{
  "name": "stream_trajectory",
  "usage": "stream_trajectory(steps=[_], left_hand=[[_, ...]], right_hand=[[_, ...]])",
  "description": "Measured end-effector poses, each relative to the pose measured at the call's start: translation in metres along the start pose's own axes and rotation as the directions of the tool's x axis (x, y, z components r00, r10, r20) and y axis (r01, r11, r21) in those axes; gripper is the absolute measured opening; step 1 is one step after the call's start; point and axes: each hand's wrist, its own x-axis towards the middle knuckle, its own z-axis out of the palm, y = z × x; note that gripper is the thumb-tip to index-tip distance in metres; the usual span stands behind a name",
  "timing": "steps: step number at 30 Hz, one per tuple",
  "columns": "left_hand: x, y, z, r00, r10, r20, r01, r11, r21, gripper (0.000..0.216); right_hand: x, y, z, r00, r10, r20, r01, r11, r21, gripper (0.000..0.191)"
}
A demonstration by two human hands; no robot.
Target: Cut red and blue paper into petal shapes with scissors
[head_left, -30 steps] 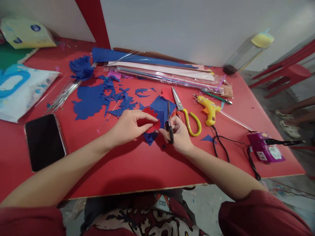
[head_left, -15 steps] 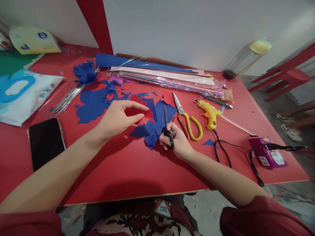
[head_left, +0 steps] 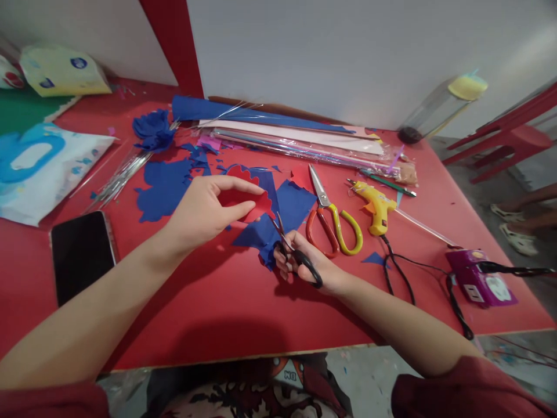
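My left hand (head_left: pixel 213 209) pinches a red paper piece (head_left: pixel 256 210) with a scalloped edge between thumb and fingers. In my right hand (head_left: pixel 304 264) is a pair of black-handled scissors (head_left: pixel 310 268), its blades parted and pointing up toward the red paper's edge. Crumpled blue paper (head_left: pixel 256 235) lies just under the blades, with a flat blue piece (head_left: pixel 296 204) behind it. To the right rests a larger pair of scissors (head_left: pixel 333 223) with one red and one yellow handle.
A yellow glue gun (head_left: pixel 376 208) lies at right, its cord near a purple box (head_left: pixel 478 278). At left are a phone (head_left: pixel 82 255), a wipes pack (head_left: pixel 47 168), metal wires (head_left: pixel 119 177) and a blue paper flower (head_left: pixel 154 130). Paper rolls (head_left: pixel 278 128) line the wall.
My right hand has turned the black scissors from upright to leaning left, bringing the opened blades close to the red paper. My left hand keeps its pinch almost in place.
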Motion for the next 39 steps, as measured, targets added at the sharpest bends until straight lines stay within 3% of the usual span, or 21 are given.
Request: stream_trajectory(steps=[10, 27, 39], left_hand=[[-0.0016, 0.0053, 0.0009, 0.998, 0.035, 0.051, -0.042, 0.988, 0.147, 0.017], [-0.0032, 0.0042, 0.0059, 0.999, 0.001, 0.032, -0.005, 0.994, 0.110, 0.017], [-0.0025, 0.0036, 0.0049, 1.000, 0.009, 0.009, -0.010, 0.994, 0.111, 0.017]], right_hand=[[-0.0014, -0.0030, 0.0063, 0.999, -0.001, -0.042, -0.001, 0.999, -0.049, 0.045], [-0.0007, -0.0030, 0.0058, 0.998, -0.008, -0.064, 0.001, 0.993, -0.117, 0.044], [-0.0008, -0.0013, 0.0053, 0.994, 0.019, -0.105, -0.024, 0.999, -0.046, 0.047]])
